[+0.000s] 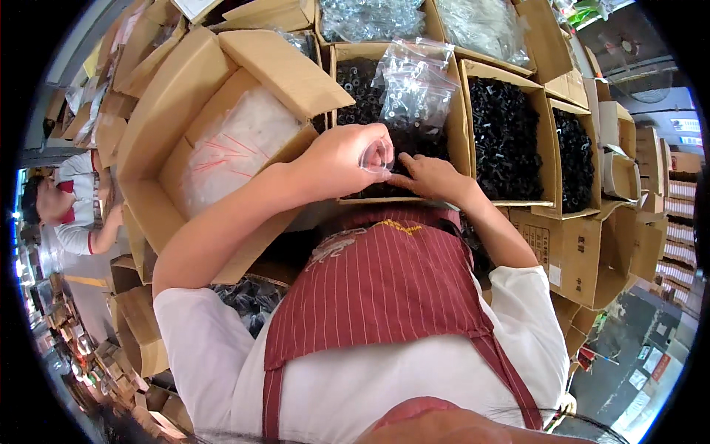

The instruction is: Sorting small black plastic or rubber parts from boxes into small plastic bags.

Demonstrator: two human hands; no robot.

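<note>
in the head view, the only one, the left hand (347, 159) is curled, its fingers closed around some clear plastic (376, 157), whose rounded rim shows at the fingertips; it may be the mouth of a small bag, but too little shows to be sure. the right hand (436, 177) lies just beside it, fingers partly spread and pointing toward the plastic; whether they pinch anything small i cannot tell. the plastic is thus in the left hand, above the near part of a box (458, 140) of black parts (416, 144). filled bags (418, 85) lie over the far part of that box, with small pale pieces showing through them. left of the hands stands an open carton (151, 137) with clear sheeting (255, 122) and red strips (225, 152) in it; to the right are two more boxes of black parts. the step in hand looks like handling the mouth of the plastic with both hands close together. a next move would, i judge, call for a steady left grip, the rim kept open and unkinked, and precise right fingertips, since the parts are small and easily dropped.
</note>
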